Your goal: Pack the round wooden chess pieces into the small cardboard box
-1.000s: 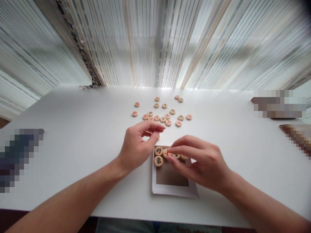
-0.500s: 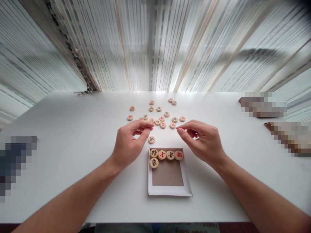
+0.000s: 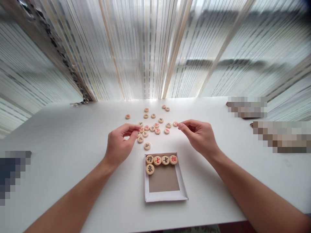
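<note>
1. The left hand [image 3: 121,140] is bare, back upward, fingers curled; thumb and forefinger tips come together at the left edge of a cluster of loose pieces. Whether they pinch one, I cannot tell.
2. The right hand [image 3: 198,135] is curled likewise, thumb and forefinger tips drawn close at a red-lettered disc [image 3: 175,124] just to their left; whether they grip it is unclear.
3. Between the hands and beyond them lie loose xiangqi pieces [image 3: 146,128]: smooth, round, pale wood-coloured discs bearing red or black characters, some touching, others apart. Being round, they have no long axis; their characters face various ways.
4. Right of the left fingertips and nearer the body, a black-lettered disc [image 3: 147,146] lies flat, just beyond the box.
5. Nearer the body than both hands, between the forearms, sits a shallow open box [image 3: 166,196]: white card-like walls, flat brown floor, rectangular, its long axis running away from the body.
6. Along its far wall, left to right: black 将 [image 3: 149,159], red 士 [image 3: 157,160], black 士 [image 3: 165,160], red 相 [image 3: 173,159]. Black 象 [image 3: 150,169] lies on the near side of 将. All are face up, characters roughly upright to the person.
7. Under the hands is a smooth white table [image 3: 243,181]; past them hangs a striped curtain [image 3: 143,58].
</note>
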### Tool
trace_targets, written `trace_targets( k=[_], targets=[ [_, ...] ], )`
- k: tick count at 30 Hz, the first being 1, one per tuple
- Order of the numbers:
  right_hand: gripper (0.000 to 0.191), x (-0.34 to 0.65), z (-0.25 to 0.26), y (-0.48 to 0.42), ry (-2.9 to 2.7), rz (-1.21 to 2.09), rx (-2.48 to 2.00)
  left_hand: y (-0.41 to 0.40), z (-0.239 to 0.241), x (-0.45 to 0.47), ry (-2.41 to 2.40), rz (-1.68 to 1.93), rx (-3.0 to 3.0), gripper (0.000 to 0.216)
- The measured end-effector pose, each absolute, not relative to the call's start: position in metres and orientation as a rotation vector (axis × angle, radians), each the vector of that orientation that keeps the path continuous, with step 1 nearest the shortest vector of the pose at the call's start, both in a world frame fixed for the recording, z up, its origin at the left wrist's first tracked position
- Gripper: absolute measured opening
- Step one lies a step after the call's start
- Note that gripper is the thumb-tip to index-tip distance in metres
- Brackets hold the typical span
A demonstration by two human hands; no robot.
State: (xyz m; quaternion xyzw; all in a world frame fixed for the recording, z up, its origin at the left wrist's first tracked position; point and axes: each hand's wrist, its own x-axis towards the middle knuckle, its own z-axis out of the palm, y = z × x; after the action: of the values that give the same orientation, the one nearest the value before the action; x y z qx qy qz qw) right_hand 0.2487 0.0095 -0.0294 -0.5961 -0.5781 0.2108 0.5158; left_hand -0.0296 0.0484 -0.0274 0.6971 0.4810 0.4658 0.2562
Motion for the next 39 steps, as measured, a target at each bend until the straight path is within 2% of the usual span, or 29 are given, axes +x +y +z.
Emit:
trace_targets(
  k=[20, 31, 39],
  targets=[
    [0.038, 0.269, -0.042, 0.032, -1.266, 0.546, -1.547, 0.072, -0.03, -0.046, 1.485, 1.213, 2.012, 0.018],
    [0.03, 0.271, -0.028, 0.062, -1.358, 0.63, -1.544, 0.069, -0.033, -0.041, 1.428, 1.181, 2.038, 0.019],
    [0.032, 0.264, -0.047, 0.046, -1.402, 0.47, -1.468, 0.057, -0.037, -0.03, 1.326, 1.162, 2.099, 0.02]
  ],
)
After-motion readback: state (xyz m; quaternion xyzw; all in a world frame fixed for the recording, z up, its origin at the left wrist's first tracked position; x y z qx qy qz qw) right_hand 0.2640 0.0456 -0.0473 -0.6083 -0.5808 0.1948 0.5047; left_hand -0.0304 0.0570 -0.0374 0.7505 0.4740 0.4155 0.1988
